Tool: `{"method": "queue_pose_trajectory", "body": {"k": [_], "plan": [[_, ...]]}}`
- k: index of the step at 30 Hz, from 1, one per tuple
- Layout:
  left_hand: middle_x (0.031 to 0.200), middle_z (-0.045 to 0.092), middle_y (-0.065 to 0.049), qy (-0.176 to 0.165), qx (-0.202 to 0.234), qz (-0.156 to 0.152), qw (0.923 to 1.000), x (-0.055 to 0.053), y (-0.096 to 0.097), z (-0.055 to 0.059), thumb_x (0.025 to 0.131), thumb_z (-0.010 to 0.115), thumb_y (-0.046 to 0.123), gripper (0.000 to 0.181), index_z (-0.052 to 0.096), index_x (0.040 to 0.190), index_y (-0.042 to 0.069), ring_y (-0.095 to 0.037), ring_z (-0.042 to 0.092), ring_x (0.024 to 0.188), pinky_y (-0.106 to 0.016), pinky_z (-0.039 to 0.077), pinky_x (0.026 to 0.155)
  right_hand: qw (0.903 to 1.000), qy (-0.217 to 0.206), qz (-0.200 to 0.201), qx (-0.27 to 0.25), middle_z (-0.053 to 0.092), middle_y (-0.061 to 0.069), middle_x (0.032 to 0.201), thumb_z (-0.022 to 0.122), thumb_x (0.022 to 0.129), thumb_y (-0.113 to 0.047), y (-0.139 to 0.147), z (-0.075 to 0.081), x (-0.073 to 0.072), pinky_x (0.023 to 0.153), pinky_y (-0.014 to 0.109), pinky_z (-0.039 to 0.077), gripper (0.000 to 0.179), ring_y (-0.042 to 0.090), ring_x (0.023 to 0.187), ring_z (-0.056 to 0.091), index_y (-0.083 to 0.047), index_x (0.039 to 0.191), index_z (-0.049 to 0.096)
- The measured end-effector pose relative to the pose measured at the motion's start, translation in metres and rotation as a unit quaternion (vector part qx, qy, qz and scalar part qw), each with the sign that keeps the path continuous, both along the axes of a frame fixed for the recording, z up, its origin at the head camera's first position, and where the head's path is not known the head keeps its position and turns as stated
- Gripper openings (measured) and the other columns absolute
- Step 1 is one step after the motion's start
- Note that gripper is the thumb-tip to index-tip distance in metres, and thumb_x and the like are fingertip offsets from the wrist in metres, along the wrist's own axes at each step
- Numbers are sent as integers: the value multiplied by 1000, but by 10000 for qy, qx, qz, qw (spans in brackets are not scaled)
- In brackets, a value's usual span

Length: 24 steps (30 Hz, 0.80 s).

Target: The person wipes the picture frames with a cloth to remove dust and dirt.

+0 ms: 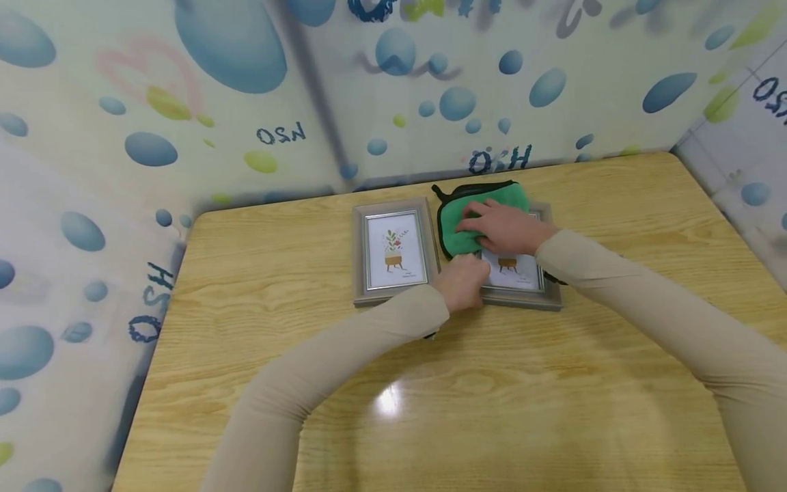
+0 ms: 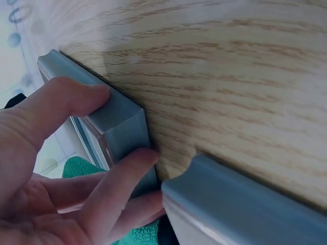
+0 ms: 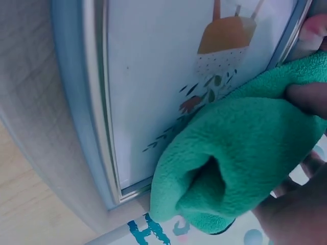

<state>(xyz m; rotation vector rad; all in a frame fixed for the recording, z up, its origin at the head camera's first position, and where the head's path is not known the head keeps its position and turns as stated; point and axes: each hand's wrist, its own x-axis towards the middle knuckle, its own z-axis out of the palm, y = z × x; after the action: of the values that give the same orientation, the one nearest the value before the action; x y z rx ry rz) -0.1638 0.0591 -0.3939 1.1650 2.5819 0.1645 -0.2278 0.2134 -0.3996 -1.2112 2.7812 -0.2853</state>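
A right-hand picture frame (image 1: 522,298) with a grey-brown border and a potted-plant print lies on the table. My left hand (image 1: 462,281) grips its near left corner; in the left wrist view the thumb and fingers (image 2: 127,176) are set against the border. Over the upper part of that frame, my right hand (image 1: 505,227) holds a green cloth (image 1: 458,220) with black edging against the glass. The right wrist view shows the fluffy cloth (image 3: 245,138) bunched and folded over part of the print, thumb pressed into it. The cloth hides the frame's upper left area.
A matching picture frame (image 1: 360,256) lies just left of the held one, a narrow gap between them. Both rest on a wooden table (image 1: 264,287). A wall covering (image 1: 246,171) with blue drops borders the table's far edge. A small dark object shows beneath the left sleeve.
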Motion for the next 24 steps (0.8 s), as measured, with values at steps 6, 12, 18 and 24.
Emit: {"method": "queue_pose_trajectory", "body": {"k": [6, 12, 18, 24], "plan": [[77, 63, -1, -1, 23, 85, 10000, -1, 1, -4, 75, 82, 14, 21, 67, 87, 4, -12, 57, 71, -22, 48, 62, 10000, 58, -53, 32, 51, 16, 128, 55, 90, 9, -3, 1, -7, 93, 53, 42, 38, 42, 112, 46, -7, 123, 63], [85, 68, -3, 33, -59, 67, 10000, 2, 6, -6, 75, 82, 14, 24, 69, 93, 4, -13, 62, 77, -23, 52, 67, 9957, 345, -507, 695, 50, 12, 134, 46, 93, 14, -1, -2, -29, 94, 60, 39, 46, 40, 121, 41, -12, 128, 60], [89, 69, -3, 87, -147, 116, 9998, 5, 10, -7, 75, 83, 16, 27, 70, 97, 5, -13, 63, 83, -23, 52, 71, 9917, 477, -412, 1121, 49, 14, 135, 48, 95, 10, 0, -2, -35, 92, 60, 40, 42, 41, 120, 41, -12, 131, 57], [92, 69, -6, 350, -412, 143, 9984, 6, 8, -6, 77, 82, 20, 26, 71, 97, 6, -19, 65, 87, -27, 54, 72, 9945, 781, 231, 656, 54, 14, 127, 52, 91, 13, -4, -1, -16, 87, 58, 44, 40, 41, 114, 45, -10, 121, 63]]}}
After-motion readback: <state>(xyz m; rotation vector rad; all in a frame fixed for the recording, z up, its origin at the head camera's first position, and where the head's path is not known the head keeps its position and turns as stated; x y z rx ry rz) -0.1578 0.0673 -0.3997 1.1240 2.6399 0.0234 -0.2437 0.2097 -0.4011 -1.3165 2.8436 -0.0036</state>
